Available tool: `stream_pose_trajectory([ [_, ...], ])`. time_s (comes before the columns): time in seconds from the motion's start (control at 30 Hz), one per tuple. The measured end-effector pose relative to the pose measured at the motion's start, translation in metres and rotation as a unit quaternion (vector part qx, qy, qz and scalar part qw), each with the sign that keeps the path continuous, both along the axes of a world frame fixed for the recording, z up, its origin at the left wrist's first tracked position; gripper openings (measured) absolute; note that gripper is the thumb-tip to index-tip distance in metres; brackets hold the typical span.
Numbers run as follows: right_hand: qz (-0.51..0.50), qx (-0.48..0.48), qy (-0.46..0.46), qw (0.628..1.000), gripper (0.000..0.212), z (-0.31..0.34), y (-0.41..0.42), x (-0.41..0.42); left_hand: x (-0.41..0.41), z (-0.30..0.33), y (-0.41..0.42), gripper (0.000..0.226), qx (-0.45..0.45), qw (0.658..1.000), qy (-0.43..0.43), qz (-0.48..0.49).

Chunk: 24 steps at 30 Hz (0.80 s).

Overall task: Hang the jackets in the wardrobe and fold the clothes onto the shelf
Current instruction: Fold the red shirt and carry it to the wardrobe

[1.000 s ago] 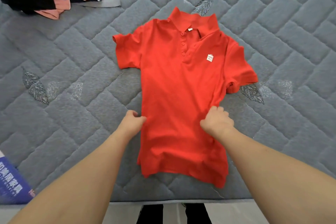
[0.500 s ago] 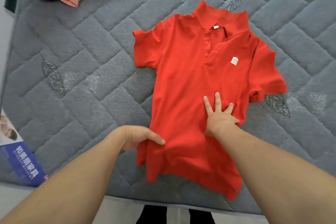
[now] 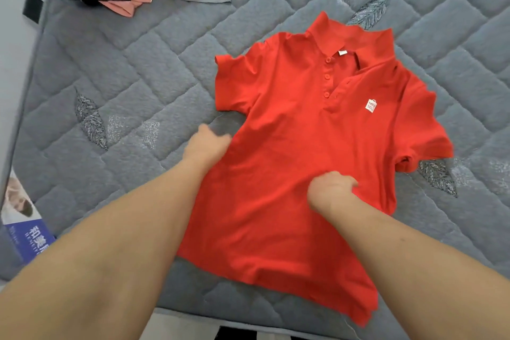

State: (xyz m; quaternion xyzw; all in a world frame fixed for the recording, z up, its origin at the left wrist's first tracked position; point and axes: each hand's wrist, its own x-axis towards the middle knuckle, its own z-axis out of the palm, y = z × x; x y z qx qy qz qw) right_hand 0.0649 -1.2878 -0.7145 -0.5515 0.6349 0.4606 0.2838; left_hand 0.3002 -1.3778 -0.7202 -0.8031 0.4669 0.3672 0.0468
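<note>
Gripping red polo [image 3: 289, 146] — both hands, seemingly.

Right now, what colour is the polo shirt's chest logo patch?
White with red lettering, on the red polo shirt; head view.

Both forearms are bare, with no sleeves, watch or rings.

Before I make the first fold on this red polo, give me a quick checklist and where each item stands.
1. Polo face up, buttons showing: ok.
2. Both sleeves spread out: ok.
3. Collar flat: not ok, standing up.
4. Hem smooth: not ok, wavy at the mattress edge.
5. Left hand at the polo's side edge: ok; grip cannot tell.
6. Right hand on the fabric: ok, fingers curled.
</note>
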Motion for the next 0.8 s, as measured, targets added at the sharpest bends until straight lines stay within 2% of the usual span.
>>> stream_pose_trajectory([
  [0.07,0.012,-0.122,-0.053,0.991,0.042,0.003,-0.023,0.004,-0.029,0.000,-0.033,0.052,-0.086,0.974,0.134,0.161],
  [0.13,-0.002,-0.188,-0.090,0.978,0.040,0.002,-0.044,0.003,-0.048,-0.007,-0.063,0.055,-0.089,0.905,0.263,0.323],
  [0.17,-0.021,-0.196,-0.105,0.975,0.040,0.002,-0.053,0.004,-0.052,-0.011,-0.074,0.057,-0.082,0.881,0.285,0.368],
  [0.23,-0.082,-0.198,-0.130,0.968,0.040,0.002,-0.069,0.002,-0.051,-0.018,-0.091,0.048,-0.092,0.883,0.256,0.383],
  [0.3,-0.142,-0.210,-0.149,0.956,0.040,0.003,-0.083,-0.006,-0.041,-0.015,-0.102,0.033,-0.162,0.898,0.190,0.363],
  [0.33,-0.160,-0.223,-0.150,0.950,0.040,0.004,-0.090,-0.013,-0.032,-0.013,-0.105,0.028,-0.205,0.903,0.127,0.356],
  [0.4,-0.196,-0.271,-0.142,0.932,0.039,0.006,-0.104,-0.033,-0.014,-0.004,-0.108,0.028,-0.249,0.906,-0.058,0.337],
  [0.43,-0.216,-0.307,-0.134,0.917,0.039,0.006,-0.112,-0.045,-0.012,0.003,-0.108,0.032,-0.250,0.902,-0.135,0.325],
  [0.47,-0.232,-0.349,-0.123,0.900,0.039,0.005,-0.121,-0.058,-0.016,0.006,-0.110,0.037,-0.264,0.904,-0.177,0.286],
  [0.5,-0.242,-0.391,-0.110,0.881,0.042,0.003,-0.131,-0.072,-0.025,0.009,-0.113,0.041,-0.302,0.912,-0.183,0.210],
  [0.57,-0.250,-0.440,-0.081,0.859,0.055,-0.006,-0.153,-0.100,-0.059,0.004,-0.126,0.048,-0.360,0.925,-0.123,-0.017],
  [0.63,-0.242,-0.448,-0.059,0.859,0.069,-0.022,-0.174,-0.125,-0.102,-0.007,-0.146,0.058,-0.321,0.928,-0.051,-0.181],
  [0.73,-0.221,-0.476,-0.046,0.850,0.074,-0.052,-0.199,-0.147,-0.165,-0.033,-0.179,0.074,-0.202,0.942,0.017,-0.268],
  [0.8,-0.213,-0.515,-0.046,0.829,0.071,-0.070,-0.206,-0.152,-0.190,-0.053,-0.193,0.073,-0.179,0.945,0.016,-0.274],
])
